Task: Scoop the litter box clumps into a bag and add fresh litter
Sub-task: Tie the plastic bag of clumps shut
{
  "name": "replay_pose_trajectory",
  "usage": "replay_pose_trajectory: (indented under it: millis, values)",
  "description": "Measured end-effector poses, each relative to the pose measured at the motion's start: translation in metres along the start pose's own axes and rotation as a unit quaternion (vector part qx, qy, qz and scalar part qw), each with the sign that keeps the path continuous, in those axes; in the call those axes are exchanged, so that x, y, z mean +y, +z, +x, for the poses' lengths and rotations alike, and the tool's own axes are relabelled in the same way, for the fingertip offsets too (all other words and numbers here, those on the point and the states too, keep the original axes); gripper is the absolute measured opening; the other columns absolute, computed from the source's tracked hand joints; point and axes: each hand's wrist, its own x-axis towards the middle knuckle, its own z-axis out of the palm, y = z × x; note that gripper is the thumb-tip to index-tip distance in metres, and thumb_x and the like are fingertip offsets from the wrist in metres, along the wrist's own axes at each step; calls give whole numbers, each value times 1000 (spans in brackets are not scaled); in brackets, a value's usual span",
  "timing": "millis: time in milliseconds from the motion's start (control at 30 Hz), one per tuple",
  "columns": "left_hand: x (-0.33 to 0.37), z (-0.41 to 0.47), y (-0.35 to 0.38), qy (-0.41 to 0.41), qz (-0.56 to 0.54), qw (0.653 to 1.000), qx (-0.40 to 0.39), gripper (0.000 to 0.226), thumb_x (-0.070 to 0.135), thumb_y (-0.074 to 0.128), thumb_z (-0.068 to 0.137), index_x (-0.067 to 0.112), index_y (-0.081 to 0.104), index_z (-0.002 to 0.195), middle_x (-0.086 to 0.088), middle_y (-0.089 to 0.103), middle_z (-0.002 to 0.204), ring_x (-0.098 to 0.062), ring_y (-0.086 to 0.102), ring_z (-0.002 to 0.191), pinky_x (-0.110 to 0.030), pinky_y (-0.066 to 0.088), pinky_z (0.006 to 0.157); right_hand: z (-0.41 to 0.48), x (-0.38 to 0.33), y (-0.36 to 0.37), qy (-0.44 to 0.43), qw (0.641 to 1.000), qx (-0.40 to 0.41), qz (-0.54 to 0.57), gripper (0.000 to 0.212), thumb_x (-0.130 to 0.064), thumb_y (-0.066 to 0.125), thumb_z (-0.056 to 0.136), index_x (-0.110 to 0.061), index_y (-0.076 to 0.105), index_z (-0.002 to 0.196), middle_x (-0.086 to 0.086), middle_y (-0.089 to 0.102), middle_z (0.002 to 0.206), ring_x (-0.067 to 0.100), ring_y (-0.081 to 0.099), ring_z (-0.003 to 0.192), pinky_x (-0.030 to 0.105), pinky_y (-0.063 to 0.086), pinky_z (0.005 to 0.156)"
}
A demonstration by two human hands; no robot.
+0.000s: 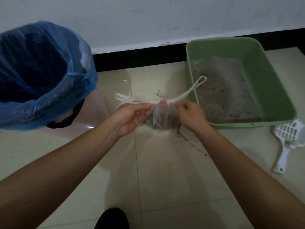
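The left hand (130,117) and right hand (192,116) each pinch 1 handle of the thin white bag (159,116), which sits on the floor (165,171) just beside the near-left corner of the green litter box (247,125). Judged step: tying the 2 handles. The pull should be even, sideways and low, so the film neither tears nor tips. The dark shape (112,219) at the floor's near edge is unidentifiable. Knot blurred; bag contents indistinct; bin (74,75) interior too dark.

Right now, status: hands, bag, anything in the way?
Both busy: left hand and right hand each pinch a handle of the bag. Bag on floor, clumps inside. Scoop lies beside litter box; spilled grains only.
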Motion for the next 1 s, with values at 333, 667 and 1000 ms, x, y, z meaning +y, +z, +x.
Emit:
replay_pose_trajectory:
  millis: [333, 667, 1000]
  values:
    - [-10, 14, 28, 73, 145, 977, 136, 17, 21, 56, 100, 10, 68, 98, -2, 67, 87, -14, 60, 81, -28, 50, 76, 18, -11, 21, 32, 975, 13, 220, 39, -46, 42, 103, -15, 65, 107, -7, 59, 87, 10, 56, 82, 28, 46, 73]
    - [2, 16, 33, 154, 70, 980, 108, 36, 35, 40, 105, 11, 64, 94, 1, 59, 64, -14, 57, 69, -24, 43, 62, 5, -6, 36, -18, 971, 77, 225, 39, -34, 48, 104, -6, 68, 86, 4, 61, 74, 11, 54, 65, 27, 44, 62]
    - [-12, 25, -1, 36, 155, 982, 101, 15, 18, 44, 103, 11, 54, 95, 5, 43, 49, -11, 46, 53, -24, 31, 48, 10, 22, 44, -132, 988, 64, -55, 34, -30, 47, 103, -6, 65, 87, 14, 62, 78, 30, 58, 70, 38, 47, 64]
